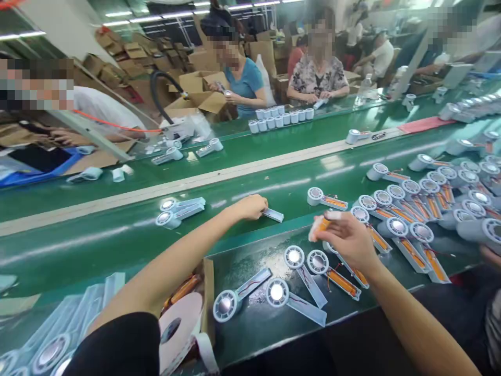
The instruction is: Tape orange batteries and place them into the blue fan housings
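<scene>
My left hand (pixel 250 207) reaches over the green belt and is closed on a pale handheld fan body; only its open handle (pixel 274 214) sticks out, and the rest is hidden by my fingers. Above the near bench my right hand (pixel 350 237) pinches an orange battery (pixel 324 224) with something white on it. Below it lie fan bodies with round grilles: one holds an orange battery (pixel 343 282) in its handle, while others, such as this fan body (pixel 277 292), show only thin wires in theirs. Another battery-filled fan (pixel 326 198) rests on the belt between my hands.
A carton (pixel 209 300) with a roll of white tape (pixel 182 326) and orange batteries stands at my left forearm. Fan bodies (pixel 49 352) lie bottom left. Battery-filled fans (pixel 415 240) crowd the right. Across the belt (pixel 117 201), several people work beside rows of white parts (pixel 282 119).
</scene>
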Tool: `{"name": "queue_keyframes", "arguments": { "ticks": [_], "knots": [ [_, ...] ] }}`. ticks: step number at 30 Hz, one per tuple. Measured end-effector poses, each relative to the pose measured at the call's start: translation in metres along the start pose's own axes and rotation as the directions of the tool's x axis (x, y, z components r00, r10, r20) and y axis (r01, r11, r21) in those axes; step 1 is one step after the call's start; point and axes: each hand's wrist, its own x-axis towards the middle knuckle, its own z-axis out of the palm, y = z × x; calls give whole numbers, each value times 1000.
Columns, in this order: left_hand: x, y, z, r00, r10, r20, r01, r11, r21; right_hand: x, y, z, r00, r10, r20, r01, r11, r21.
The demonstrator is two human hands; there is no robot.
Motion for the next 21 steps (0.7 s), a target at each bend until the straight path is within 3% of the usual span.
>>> {"name": "queue_keyframes", "arguments": {
  "ticks": [3, 6, 8, 11, 14, 18, 21],
  "knots": [
    [3, -1, -8, 991, 42, 126, -33, 996, -80, 55, 13, 32, 979, -4, 204, 47, 977, -209],
    [6, -2, -15, 991, 13, 133, 3, 992, -125, 89, 33, 54, 946, 50, 321, 122, 861, -494],
    [6, 0, -16, 994, -29, 110, 45, 989, -143, 100, 42, 63, 927, 118, 356, 173, 709, -683],
    [10, 4, -14, 992, -100, 74, 112, 977, -180, 106, 44, 72, 894, 228, 387, 281, 387, -878],
    [16, 7, -9, 984, -170, 54, 177, 958, -227, 109, 41, 82, 861, 315, 399, 361, 173, -916],
    [23, 12, -5, 969, -247, 29, 245, 929, -277, 120, 43, 101, 836, 410, 365, 376, 57, -925],
    [22, 23, -12, 956, -292, 13, 281, 908, -310, 129, 45, 114, 803, 492, 336, 390, -8, -921]
  ]
}}
